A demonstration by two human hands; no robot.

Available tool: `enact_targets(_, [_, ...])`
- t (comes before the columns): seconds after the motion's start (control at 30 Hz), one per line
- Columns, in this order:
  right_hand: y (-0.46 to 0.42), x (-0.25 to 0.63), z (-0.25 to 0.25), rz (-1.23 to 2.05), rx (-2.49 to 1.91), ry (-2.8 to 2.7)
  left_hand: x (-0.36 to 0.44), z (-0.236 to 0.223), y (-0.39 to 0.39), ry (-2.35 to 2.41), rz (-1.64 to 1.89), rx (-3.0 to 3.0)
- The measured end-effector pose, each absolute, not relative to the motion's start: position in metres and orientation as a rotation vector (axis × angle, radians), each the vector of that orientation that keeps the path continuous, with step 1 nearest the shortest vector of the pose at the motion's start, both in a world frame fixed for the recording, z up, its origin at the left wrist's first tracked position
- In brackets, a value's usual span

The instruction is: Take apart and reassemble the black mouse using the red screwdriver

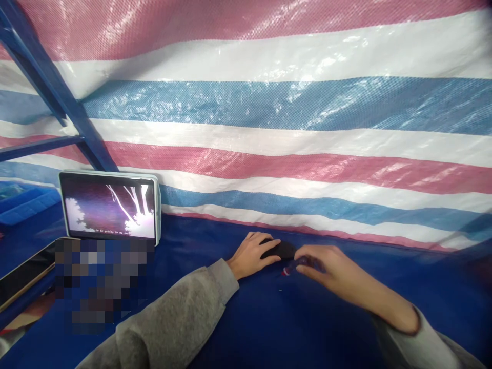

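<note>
My left hand (253, 254) lies over one end of a flat black object (285, 250) on the blue surface, thumb on its near side and fingers across its top; its kind does not show clearly. Close to the object's right end, my right hand (325, 264) is closed around a small dark blue-purple thing with a red and white tip (286, 270). That tip points left and down, just in front of the black object. Fingers hide most of the small thing, and whether it touches the black object I cannot tell.
A tablet (111, 205) in a pale case stands propped at the left, playing a video. A phone (28, 269) lies left of a blurred patch. Blue trays (31, 202) sit at the far left beneath a blue metal frame (57, 77). Striped plastic sheeting (284, 102) hangs behind the blue surface (261, 328).
</note>
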State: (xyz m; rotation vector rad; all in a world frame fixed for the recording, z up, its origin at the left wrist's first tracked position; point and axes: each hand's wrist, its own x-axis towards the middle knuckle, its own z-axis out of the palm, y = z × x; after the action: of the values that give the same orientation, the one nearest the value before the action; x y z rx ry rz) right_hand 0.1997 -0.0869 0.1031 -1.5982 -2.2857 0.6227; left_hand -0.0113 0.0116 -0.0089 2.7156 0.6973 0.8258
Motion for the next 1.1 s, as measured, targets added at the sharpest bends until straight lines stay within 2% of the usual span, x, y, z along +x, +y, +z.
enact_targets(0.07, [-0.082,0.196,0.126,0.625,-1.575,-2.183,-0.01,-0.01,0.011,0.684,0.836,2.754])
enact_targets(0.17, [-0.073,0.187,0.148,0.355,-1.615,-2.012,-0.009,-0.012,0.01,0.641,0.894,2.817])
enact_targets(0.3, [-0.063,0.183,0.145,0.111,-1.636,-1.923,-0.009,-0.012,0.009,0.561,0.929,2.881])
enact_targets(0.53, [-0.058,0.197,0.116,0.145,-1.708,-1.986,-0.009,-0.012,0.011,0.525,0.92,2.927])
enact_targets(0.93, [-0.058,0.198,0.119,0.141,-1.706,-2.075,-0.011,-0.01,0.009,0.534,0.89,2.902])
enact_targets(1.1, [-0.055,0.196,0.112,-0.046,-1.874,-2.065,-0.01,-0.01,0.009,0.518,0.893,2.928])
